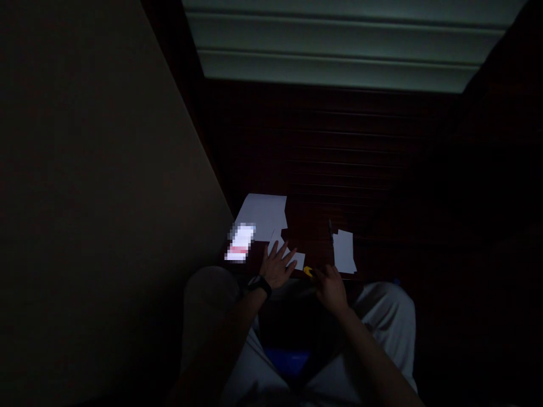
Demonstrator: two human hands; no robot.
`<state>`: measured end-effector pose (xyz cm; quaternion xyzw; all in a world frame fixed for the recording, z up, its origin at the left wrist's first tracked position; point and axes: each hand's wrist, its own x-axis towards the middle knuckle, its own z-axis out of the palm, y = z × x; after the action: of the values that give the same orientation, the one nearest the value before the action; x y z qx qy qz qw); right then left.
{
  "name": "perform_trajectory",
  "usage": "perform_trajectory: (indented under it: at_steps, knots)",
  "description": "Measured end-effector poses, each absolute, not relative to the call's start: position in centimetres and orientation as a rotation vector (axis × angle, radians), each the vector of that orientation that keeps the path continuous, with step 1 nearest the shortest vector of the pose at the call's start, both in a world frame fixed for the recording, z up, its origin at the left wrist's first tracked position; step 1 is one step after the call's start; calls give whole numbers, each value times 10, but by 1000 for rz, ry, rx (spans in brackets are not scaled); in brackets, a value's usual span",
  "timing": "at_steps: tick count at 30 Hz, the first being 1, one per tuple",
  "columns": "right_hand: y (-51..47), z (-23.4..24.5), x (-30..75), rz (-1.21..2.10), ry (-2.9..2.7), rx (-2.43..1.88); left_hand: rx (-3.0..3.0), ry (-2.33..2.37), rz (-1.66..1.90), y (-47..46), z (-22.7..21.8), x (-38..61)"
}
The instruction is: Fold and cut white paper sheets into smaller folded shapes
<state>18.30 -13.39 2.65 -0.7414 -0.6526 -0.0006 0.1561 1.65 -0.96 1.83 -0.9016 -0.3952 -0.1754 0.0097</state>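
My left hand [278,267], fingers spread, lies flat on a small piece of white paper [299,260] near the front edge of the dark table. Part of that paper is hidden under the fingers. Just to the right, my right hand [331,287] is closed around what looks like a yellow utility knife [308,272]. Its yellow end points left, close to the paper's right corner. In the dim light the blade cannot be made out.
A larger white sheet [265,210] lies at the back left, with a lit phone [240,243] over its near corner. On the right are a small stack of paper pieces [344,252] and a dark pen [330,230]. A wall [127,169] borders the table's left side.
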Motion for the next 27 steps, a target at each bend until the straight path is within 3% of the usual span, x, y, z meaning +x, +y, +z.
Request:
perform_trajectory:
  at_steps: [27]
  knots:
    - [-139,27,184,11,-1913,-2137,-2851,-1246,-543,-7,16,15]
